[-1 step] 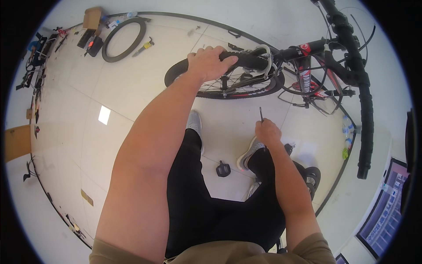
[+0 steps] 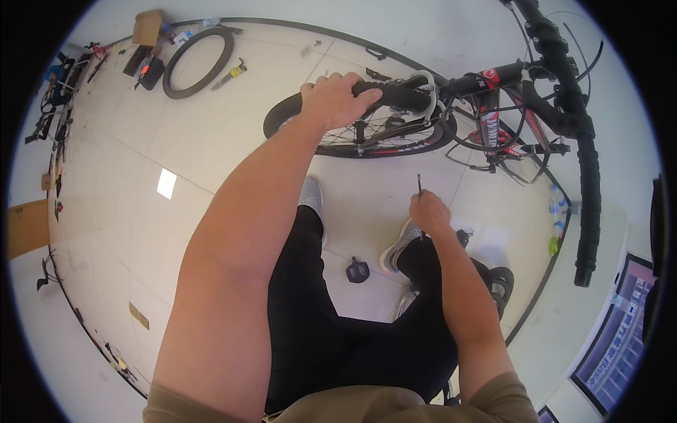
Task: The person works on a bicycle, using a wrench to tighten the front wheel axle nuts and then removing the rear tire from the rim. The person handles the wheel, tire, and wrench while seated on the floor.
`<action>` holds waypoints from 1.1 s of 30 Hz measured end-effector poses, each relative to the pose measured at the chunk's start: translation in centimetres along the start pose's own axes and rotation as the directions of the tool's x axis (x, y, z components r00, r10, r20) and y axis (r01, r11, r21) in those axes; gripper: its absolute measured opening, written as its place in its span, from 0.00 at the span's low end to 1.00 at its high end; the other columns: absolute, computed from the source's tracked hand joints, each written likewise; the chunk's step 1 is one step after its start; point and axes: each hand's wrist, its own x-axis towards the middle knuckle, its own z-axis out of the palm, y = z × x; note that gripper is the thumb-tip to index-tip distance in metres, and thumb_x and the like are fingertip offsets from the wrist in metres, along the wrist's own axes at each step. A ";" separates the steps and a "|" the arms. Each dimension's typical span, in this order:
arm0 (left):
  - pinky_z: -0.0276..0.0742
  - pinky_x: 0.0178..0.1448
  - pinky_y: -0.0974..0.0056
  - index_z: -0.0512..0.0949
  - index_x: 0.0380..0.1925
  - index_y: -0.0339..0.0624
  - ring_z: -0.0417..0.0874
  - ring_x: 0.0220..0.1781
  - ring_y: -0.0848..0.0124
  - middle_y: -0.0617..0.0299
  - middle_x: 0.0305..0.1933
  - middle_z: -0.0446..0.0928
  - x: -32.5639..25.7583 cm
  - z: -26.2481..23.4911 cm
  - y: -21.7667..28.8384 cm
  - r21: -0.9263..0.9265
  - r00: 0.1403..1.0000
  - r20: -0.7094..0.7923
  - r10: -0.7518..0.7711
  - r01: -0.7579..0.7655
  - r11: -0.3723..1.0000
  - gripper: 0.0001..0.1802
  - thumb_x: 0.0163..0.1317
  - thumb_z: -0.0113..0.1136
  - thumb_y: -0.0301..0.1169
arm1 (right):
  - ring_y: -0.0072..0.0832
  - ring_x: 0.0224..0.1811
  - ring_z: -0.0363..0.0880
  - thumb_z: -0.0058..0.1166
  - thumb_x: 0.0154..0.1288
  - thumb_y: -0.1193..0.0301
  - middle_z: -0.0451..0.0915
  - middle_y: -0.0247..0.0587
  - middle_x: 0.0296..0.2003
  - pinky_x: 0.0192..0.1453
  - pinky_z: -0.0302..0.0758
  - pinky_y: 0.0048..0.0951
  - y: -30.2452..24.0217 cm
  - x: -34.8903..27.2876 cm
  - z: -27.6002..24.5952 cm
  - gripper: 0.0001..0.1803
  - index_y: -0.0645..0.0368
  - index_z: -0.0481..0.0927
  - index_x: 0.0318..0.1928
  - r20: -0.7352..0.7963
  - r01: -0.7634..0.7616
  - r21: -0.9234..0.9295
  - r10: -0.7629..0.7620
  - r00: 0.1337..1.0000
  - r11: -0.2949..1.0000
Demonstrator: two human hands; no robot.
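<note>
White floor; left hand point(image 2: 337, 99) grips bike tyre point(image 2: 282, 113), right hand point(image 2: 429, 211) holds thin hex key point(image 2: 419, 185).

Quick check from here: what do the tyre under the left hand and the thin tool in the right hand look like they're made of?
Tyre: matt black rubber by its look, with knobbly tread; the left hand wraps over it.
Tool: a thin dark rod, probably metal, standing up from the right hand; too small to tell its finish.
</note>
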 end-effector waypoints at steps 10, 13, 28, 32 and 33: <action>0.63 0.64 0.45 0.80 0.54 0.54 0.78 0.58 0.60 0.60 0.49 0.82 0.2 0.2 -0.2 0.009 0.998 -0.046 0.040 -0.040 0.999 0.34 0.63 0.49 0.67 | 0.54 0.36 0.82 0.53 0.69 0.61 0.82 0.58 0.30 0.45 0.78 0.47 -1.7 0.9 0.5 0.19 0.69 0.78 0.36 0.037 0.159 0.463 -0.198 0.980 0.872; 0.63 0.64 0.48 0.79 0.55 0.56 0.78 0.58 0.61 0.62 0.50 0.81 0.4 0.7 0.2 0.029 0.999 -0.044 0.027 -0.026 0.999 0.34 0.64 0.49 0.67 | 0.44 0.29 0.83 0.56 0.66 0.68 0.81 0.54 0.26 0.36 0.79 0.40 -2.5 0.2 -0.2 0.13 0.70 0.77 0.35 0.089 0.023 0.729 -0.128 0.988 0.684; 0.60 0.66 0.45 0.78 0.55 0.54 0.75 0.60 0.58 0.58 0.54 0.78 -0.4 0.2 0.1 0.035 0.999 -0.036 0.033 -0.031 0.999 0.35 0.64 0.48 0.68 | 0.26 0.32 0.81 0.53 0.70 0.73 0.83 0.44 0.35 0.38 0.81 0.28 -5.1 5.0 3.6 0.09 0.68 0.77 0.43 -0.148 0.133 0.933 0.017 0.989 0.335; 0.56 0.68 0.48 0.79 0.56 0.53 0.73 0.61 0.60 0.59 0.53 0.78 -0.6 0.2 0.4 -0.003 0.999 -0.047 0.025 -0.025 1.000 0.35 0.63 0.49 0.67 | 0.32 0.37 0.83 0.53 0.70 0.77 0.82 0.50 0.43 0.45 0.84 0.31 -4.6 6.2 4.6 0.11 0.69 0.73 0.50 -0.096 0.087 0.988 0.070 0.993 0.124; 0.56 0.68 0.49 0.79 0.56 0.53 0.73 0.61 0.60 0.59 0.53 0.78 -0.6 0.2 0.5 -0.009 0.999 -0.048 0.025 -0.026 1.000 0.35 0.63 0.49 0.67 | 0.32 0.38 0.83 0.53 0.70 0.77 0.82 0.51 0.44 0.46 0.83 0.31 -4.1 6.5 5.0 0.12 0.70 0.73 0.50 -0.101 0.095 0.993 0.079 0.992 0.074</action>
